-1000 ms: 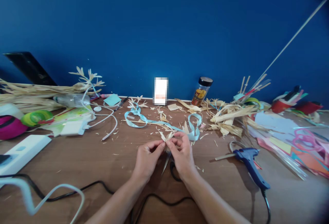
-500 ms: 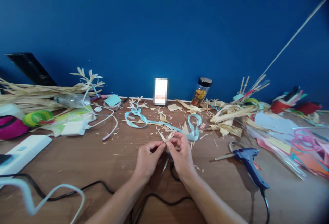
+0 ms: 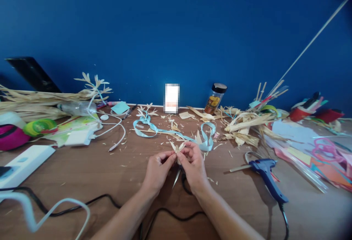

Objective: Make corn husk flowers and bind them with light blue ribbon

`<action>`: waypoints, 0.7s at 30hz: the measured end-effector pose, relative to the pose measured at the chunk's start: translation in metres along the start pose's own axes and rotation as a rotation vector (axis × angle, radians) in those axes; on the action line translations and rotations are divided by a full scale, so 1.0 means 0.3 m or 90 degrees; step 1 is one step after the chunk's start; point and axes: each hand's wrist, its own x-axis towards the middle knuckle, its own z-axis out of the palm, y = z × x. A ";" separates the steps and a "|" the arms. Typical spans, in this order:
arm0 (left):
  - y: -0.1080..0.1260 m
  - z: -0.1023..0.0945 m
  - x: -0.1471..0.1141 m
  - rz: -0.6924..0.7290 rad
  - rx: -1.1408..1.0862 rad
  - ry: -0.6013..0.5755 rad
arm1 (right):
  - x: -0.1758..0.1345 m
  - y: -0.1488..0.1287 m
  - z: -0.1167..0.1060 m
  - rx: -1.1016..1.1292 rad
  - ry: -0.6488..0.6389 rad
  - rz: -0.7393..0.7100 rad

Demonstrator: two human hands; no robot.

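Near the middle of the table, my left hand (image 3: pixel 158 169) and my right hand (image 3: pixel 193 164) meet, thumbs and fingertips pinched together on a small corn husk flower (image 3: pixel 177 146). Its pale pointed petals stick up between my fingers; the lower part is hidden by them. Under my hands lies a pair of scissors (image 3: pixel 176 178), a blade and a dark handle partly showing. Just beyond my fingertips, a light blue ribbon (image 3: pixel 165 131) lies in loose curls among husk scraps.
A blue glue gun (image 3: pixel 268 179) lies to the right, its cord running toward me. Dried husks (image 3: pixel 243 124) and a jar (image 3: pixel 215 98) stand behind. On the left are a power strip (image 3: pixel 29 164), a white charger (image 3: pixel 79 136) and cables. A blurred bright phone-like rectangle (image 3: pixel 172 98) leans against the wall.
Almost nothing differs. The petals between my fingertips have shifted slightly and look a little more spread; both hands keep their pinch in the same place.
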 end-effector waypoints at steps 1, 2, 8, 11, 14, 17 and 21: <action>0.000 0.000 0.000 0.005 0.000 -0.003 | 0.000 0.000 0.000 0.001 -0.001 0.000; -0.001 0.000 -0.001 0.008 -0.001 -0.005 | -0.001 0.000 0.000 0.002 0.000 0.000; 0.000 0.002 -0.005 0.038 0.008 0.022 | 0.000 -0.004 0.003 0.009 0.003 -0.010; 0.002 0.005 -0.007 0.049 0.017 0.036 | 0.001 -0.008 0.005 0.015 0.002 -0.003; 0.003 0.008 -0.010 0.064 0.046 0.061 | 0.000 -0.009 0.005 0.007 0.008 -0.003; 0.006 0.012 -0.013 0.101 0.113 0.091 | -0.002 -0.008 0.003 -0.019 0.018 -0.004; 0.004 0.015 -0.015 0.141 0.204 0.113 | -0.005 -0.004 -0.002 -0.015 0.031 0.017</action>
